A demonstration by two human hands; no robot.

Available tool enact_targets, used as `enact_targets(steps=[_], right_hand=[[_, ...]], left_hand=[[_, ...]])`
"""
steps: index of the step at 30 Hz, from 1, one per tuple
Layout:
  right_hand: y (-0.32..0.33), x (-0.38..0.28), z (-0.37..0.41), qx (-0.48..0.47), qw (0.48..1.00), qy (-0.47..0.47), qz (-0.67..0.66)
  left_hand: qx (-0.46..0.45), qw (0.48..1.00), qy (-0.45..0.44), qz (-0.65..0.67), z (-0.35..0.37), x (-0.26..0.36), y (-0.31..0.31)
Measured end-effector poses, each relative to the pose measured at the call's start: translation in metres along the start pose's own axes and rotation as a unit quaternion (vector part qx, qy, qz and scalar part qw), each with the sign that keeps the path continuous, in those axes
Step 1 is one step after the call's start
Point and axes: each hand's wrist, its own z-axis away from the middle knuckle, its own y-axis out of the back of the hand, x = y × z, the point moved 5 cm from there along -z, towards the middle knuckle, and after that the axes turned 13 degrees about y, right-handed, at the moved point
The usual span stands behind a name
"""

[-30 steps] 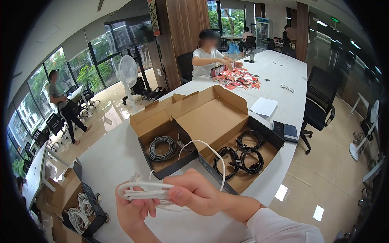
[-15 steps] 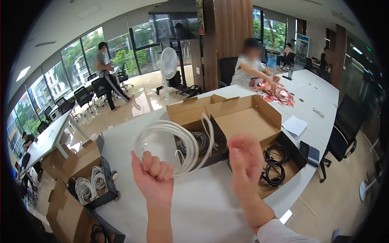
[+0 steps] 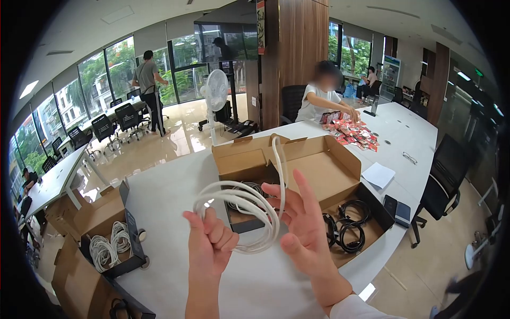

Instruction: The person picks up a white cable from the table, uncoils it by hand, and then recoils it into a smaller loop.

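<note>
My left grip [image 3: 210, 242] is closed in a fist round the white cable [image 3: 272, 229], pinching its loops at their left side, so the coil swings out to the right of my knuckles, above the table [image 3: 175, 234]. My right grip [image 3: 308, 236] is spread, thumb apart from the fingers, just beside the coil's right side. One strand loops up higher and comes down across my right fingers; whether they touch it I cannot tell.

Just beyond the coil is the middle box [image 3: 241, 227], with grey cable [image 3: 232, 197] inside. Beyond my right grip, along the table's right edge, the right box [image 3: 378, 217] holds black cables [image 3: 355, 246]. By the left edge, the left box [image 3: 139, 252] holds white bundles [image 3: 109, 250]. Towards the table's far end, another person's hands [image 3: 350, 112] are at red packets [image 3: 353, 134].
</note>
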Motion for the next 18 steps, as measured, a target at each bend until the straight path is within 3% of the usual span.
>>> enact_targets(steps=[3,6,10,11,14,15,18], right_hand=[[-0.001,-0.003,-0.001,-0.017,1.0,-0.011,-0.019],[-0.01,-0.008,0.001,-0.078,0.997,-0.024,0.005],[-0.018,-0.011,0.006,-0.19,0.979,-0.016,0.078],[-0.022,-0.012,0.005,-0.21,0.972,-0.006,0.104],[-0.032,-0.016,0.004,-0.196,0.97,0.011,0.141],[-0.033,-0.016,0.006,-0.179,0.973,-0.002,0.143],[-0.032,-0.015,0.011,-0.176,0.975,-0.015,0.137]], left_hand=[[0.024,0.985,0.033,-0.166,0.003,-0.004,-0.006],[0.019,0.97,0.016,-0.242,0.003,-0.006,-0.005],[0.183,0.936,-0.111,-0.279,0.006,0.002,0.003],[0.192,0.93,-0.105,-0.295,0.008,0.003,-0.005],[0.089,0.87,-0.118,-0.47,0.009,0.003,-0.003],[0.037,0.848,-0.068,-0.524,0.01,0.001,-0.018],[0.014,0.828,-0.07,-0.556,0.011,0.002,-0.014]])
